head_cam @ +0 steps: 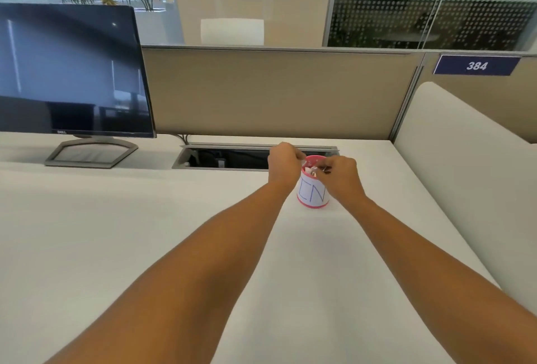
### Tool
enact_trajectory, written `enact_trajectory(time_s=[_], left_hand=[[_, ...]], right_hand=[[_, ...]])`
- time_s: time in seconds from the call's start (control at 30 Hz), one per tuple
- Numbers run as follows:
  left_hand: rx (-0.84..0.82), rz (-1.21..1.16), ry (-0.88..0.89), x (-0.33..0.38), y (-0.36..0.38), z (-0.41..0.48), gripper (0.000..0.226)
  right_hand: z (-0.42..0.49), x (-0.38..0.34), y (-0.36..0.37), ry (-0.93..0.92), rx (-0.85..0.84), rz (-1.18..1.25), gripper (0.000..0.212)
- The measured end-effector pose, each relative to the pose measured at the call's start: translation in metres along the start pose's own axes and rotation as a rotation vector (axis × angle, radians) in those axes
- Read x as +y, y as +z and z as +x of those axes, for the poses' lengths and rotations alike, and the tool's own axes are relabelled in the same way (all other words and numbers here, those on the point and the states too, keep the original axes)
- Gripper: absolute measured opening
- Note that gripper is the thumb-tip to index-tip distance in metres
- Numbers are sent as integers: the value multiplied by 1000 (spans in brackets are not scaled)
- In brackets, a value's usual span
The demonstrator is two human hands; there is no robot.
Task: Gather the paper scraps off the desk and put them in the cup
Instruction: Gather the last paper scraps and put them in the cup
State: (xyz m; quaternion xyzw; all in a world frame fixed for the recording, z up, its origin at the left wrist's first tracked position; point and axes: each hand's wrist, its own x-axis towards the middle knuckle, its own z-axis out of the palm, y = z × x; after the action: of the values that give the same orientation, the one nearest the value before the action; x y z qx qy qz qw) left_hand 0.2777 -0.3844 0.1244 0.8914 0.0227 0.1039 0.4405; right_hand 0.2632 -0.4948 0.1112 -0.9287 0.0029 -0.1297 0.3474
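From the head camera, we had both hands bunched over the cup's mouth with the fingers curled in. Our left hand [286, 161] sat at the rim's 10 o'clock and our right hand [340, 172] at its 2 o'clock. The knuckles hid the fingertips, so we could not tell whether either hand pinched paper or had already let go.

The cup [312, 193], pink with a white label, stood upright on the desk [122, 233], at about 1 o'clock from the middle of the view and at full arm's reach. A few pale paper scraps [311, 171] showed inside its mouth, between the two hands. We judged that the hands were held low and close over the opening so that light scraps would fall inside, not flutter back onto the desk. We saw no scraps on the bare desk, which suggested the gathering was nearly done.

At the cup's 12 o'clock, just behind it, ran an open cable slot [226, 158], a place a stray scrap could be lost. A dark monitor [72, 70] stood well apart at 10 o'clock. A number sign [476, 65] hung on the partition [276, 90] at 2 o'clock.
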Motion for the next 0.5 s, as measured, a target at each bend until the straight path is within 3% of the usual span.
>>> enact_trajectory(time_s=[0.2,0.5], left_hand=[[-74,-54,-1,21,21,20,23],[-164,-67,-28,16,32,28,34]], right_hand=[[33,12,-7,50,-48,-87,24],[39,19,-1,-41,-94,-99,29]])
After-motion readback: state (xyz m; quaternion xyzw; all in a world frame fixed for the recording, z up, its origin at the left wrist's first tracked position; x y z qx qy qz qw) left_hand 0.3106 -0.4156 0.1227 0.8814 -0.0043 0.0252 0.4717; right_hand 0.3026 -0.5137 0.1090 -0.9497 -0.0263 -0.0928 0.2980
